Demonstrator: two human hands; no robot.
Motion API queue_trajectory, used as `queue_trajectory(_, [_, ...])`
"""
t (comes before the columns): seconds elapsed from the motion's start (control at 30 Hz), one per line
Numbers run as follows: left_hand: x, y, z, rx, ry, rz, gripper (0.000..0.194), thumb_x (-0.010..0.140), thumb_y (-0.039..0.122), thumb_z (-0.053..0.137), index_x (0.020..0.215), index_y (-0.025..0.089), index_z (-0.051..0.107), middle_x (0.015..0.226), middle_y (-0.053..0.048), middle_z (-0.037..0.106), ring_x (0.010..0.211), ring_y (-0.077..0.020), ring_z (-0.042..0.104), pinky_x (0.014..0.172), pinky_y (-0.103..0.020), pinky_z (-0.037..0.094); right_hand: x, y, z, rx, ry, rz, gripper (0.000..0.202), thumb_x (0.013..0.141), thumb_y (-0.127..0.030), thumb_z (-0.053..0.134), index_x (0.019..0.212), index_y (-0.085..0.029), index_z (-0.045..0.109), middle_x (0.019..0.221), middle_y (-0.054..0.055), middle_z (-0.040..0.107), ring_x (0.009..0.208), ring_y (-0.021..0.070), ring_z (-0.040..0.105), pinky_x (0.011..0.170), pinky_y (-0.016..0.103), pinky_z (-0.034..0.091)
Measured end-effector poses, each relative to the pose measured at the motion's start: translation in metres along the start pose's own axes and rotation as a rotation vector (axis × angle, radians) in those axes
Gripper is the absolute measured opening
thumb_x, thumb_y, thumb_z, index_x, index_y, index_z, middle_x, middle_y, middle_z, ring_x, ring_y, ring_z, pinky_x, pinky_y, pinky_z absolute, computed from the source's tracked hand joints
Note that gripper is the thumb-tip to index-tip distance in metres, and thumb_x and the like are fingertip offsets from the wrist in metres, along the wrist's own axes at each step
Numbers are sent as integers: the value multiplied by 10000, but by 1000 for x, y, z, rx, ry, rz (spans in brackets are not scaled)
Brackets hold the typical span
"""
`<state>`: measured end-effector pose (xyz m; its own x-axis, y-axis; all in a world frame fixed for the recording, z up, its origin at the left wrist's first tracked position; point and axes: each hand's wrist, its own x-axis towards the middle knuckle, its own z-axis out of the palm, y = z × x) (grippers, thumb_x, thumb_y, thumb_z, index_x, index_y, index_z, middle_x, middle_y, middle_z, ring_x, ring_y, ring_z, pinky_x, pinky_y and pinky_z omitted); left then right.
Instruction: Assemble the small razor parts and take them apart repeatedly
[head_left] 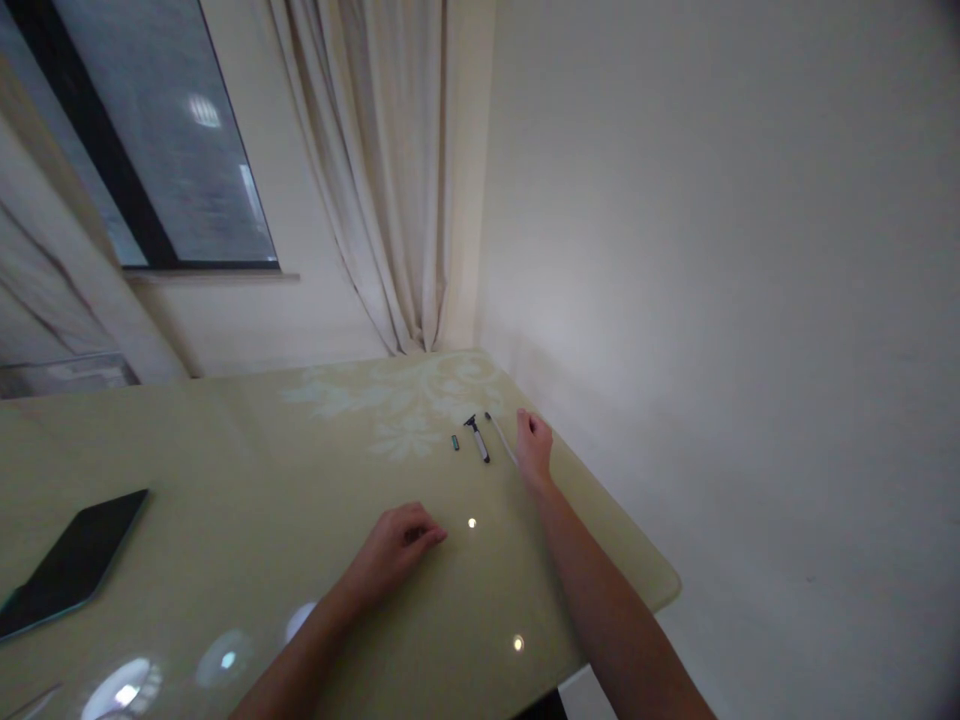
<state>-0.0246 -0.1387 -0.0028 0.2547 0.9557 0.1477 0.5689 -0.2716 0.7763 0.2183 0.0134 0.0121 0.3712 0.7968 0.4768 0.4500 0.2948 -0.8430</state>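
Note:
On the glossy table, a razor (pixel 478 440) lies with its head pointing away from me. Just left of it is a small dark cartridge-like piece (pixel 455 442). A thin white toothbrush-like stick (pixel 501 436) with a dark tip lies to the razor's right, its near end beside my right hand (pixel 534 445). The fingers of that hand are curled in; whether they hold anything is hidden. Nearer to me, my left hand (pixel 407 540) rests at the table with its fingers curled together, and nothing shows in them.
A dark flat tablet-like object (pixel 79 560) lies on the table (pixel 247 500) at the left. The wall (pixel 712 300) runs along the right edge. Curtains (pixel 390 170) and a window (pixel 187 130) stand behind the far edge.

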Motion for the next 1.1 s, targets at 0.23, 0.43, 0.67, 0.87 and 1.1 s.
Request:
queue_trajectory(0.23, [12,0,4,245,-46,3,369,974,230,394,1162,255,711,1104,-86,683,1022,-222,643,919,-338,483,-11,-10,11,-311,-231,-145,330,966,-363,517,692,-206,612,818,57,615,734,183,538,690,295,395])
queue_trajectory(0.43, [73,-2,-4,533,42,-71,365,929,351,560,1248,204,658,1237,-137,634,1179,-285,595,982,-369,464,-30,-20,23,-576,-350,-294,163,963,-277,558,922,-209,700,1036,118,646,972,250,574,848,351,403])
queue_trajectory(0.67, [141,-22,-10,466,51,-164,587,803,366,699,1345,154,627,1159,-139,655,1059,-254,666,989,-328,469,-35,-13,22,-567,-427,-281,146,963,-289,563,972,-226,695,1108,132,634,1043,285,566,881,380,383])
queue_trajectory(0.87, [144,-28,-5,456,60,-157,389,820,381,687,1177,230,713,1178,-119,635,1074,-262,657,959,-353,490,-35,-11,22,-572,-422,-277,143,961,-296,567,981,-236,695,1097,123,647,1034,278,573,876,372,384])
queue_trajectory(1.1, [101,-44,-39,491,126,-34,326,824,427,655,1056,210,730,1094,-96,671,1014,-249,649,922,-341,495,-32,-5,20,-600,-398,-304,133,950,-340,603,971,-235,683,1063,115,655,1014,272,565,866,369,376])
